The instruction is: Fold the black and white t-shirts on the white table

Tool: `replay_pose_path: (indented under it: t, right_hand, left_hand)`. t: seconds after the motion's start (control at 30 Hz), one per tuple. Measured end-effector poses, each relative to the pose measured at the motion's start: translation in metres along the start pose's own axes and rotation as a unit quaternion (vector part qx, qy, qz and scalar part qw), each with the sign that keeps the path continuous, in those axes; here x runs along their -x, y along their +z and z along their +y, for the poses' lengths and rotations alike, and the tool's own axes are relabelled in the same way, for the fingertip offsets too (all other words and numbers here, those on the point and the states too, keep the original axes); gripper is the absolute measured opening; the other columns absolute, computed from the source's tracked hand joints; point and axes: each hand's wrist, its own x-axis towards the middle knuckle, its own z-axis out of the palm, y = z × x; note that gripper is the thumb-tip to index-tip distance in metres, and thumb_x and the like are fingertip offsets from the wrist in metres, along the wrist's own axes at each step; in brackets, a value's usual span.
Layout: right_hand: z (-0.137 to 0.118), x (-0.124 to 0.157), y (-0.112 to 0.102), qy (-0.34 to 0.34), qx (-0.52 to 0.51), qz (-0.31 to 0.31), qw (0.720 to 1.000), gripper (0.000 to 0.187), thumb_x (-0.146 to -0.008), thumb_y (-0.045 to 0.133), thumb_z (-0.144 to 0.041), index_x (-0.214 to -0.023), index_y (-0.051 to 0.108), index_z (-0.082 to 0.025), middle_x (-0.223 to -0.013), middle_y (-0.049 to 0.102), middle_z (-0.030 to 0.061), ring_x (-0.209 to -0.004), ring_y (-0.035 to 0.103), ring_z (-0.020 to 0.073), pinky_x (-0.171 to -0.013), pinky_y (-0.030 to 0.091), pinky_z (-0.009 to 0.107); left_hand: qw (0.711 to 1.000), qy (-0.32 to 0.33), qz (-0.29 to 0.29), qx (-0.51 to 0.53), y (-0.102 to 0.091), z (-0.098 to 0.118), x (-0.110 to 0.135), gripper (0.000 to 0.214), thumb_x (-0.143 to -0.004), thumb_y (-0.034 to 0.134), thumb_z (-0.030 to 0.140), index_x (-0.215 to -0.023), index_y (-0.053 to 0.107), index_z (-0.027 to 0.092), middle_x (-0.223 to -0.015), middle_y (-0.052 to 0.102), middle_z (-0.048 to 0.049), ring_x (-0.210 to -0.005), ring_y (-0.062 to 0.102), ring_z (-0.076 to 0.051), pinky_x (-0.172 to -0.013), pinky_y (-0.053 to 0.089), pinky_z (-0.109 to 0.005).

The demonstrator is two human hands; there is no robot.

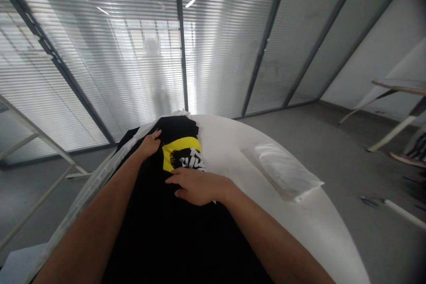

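A black garment with a yellow and white print (168,146) lies on the white table (226,142), its dark cloth running down toward me. My left hand (150,144) rests on the black cloth left of the print, fingers stretched forward. Lower down, my right hand (196,185) lies over the bottom edge of the print with its fingers apart. Neither hand visibly grips the fabric. Whitish, see-through material (96,186) runs along the garment's left side.
On the table's right part lies a clear plastic packet (282,171) with something white inside. A pale metal frame (43,137) stands at left. Blind-covered glass panels (219,53) rise behind the table. Another table (399,88) stands at far right.
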Motion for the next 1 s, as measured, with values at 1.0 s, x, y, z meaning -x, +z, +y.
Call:
replay_pose_path:
  t: [1.0]
  right_hand:
    - [0.025, 0.038, -0.008, 0.065, -0.092, 0.042, 0.993, 0.04, -0.092, 0.049, -0.023, -0.131, 0.053, -0.017, -0.127, 0.059, 0.0103, -0.107, 0.058, 0.0181, -0.095, 0.042, 0.031]
  left_hand:
    - [0.955, 0.01, 0.057, -0.291, 0.007, 0.026, 0.008, 0.048, -0.086, 0.043, 0.026, -0.131, 0.055, 0.017, -0.128, 0.054, -0.0189, -0.12, 0.048, -0.037, -0.097, 0.04, -0.05]
